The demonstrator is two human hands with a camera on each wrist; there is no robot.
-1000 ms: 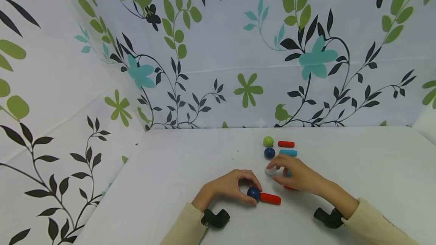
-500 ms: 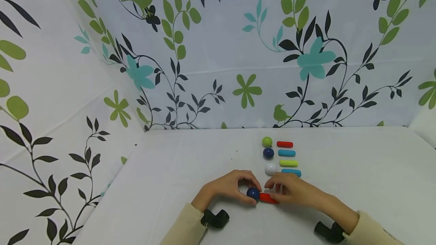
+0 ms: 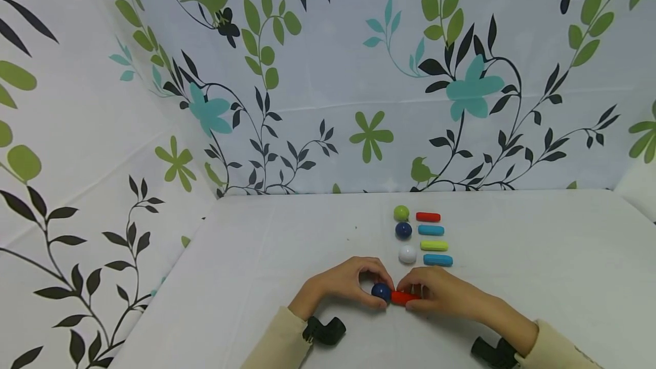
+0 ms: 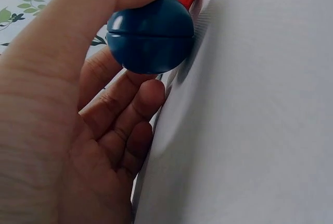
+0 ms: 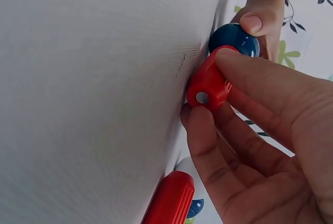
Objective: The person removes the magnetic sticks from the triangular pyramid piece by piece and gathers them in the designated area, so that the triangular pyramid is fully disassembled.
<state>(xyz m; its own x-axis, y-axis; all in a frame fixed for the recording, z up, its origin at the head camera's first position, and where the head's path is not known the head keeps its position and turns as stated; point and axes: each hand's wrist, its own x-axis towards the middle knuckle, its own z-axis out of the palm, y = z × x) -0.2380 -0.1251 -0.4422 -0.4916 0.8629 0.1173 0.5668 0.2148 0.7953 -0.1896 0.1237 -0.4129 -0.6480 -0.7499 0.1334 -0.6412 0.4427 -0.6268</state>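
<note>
My left hand (image 3: 351,281) pinches a glossy dark blue ball (image 3: 381,291) between thumb and fingers on the white table. A seam runs round this ball in the left wrist view. Against the ball's right side lies a short red rod (image 3: 402,298), its end touching it. My right hand (image 3: 443,292) grips that rod; the right wrist view shows the thumb and fingertips on it. A round metallic spot (image 5: 202,97) marks the rod's near end. Part of the rod is behind the right fingers in the head view.
Beyond the hands stand a green ball (image 3: 401,213), a second blue ball (image 3: 403,230) and a white ball (image 3: 407,254). Beside them lie a red rod (image 3: 428,217), blue rods (image 3: 438,259) and a yellow-green rod (image 3: 434,246). Another red rod (image 5: 171,200) shows in the right wrist view.
My right hand has come from beside the white ball toward me and taken hold of the red rod at the blue ball. The left hand has stayed on the ball.
</note>
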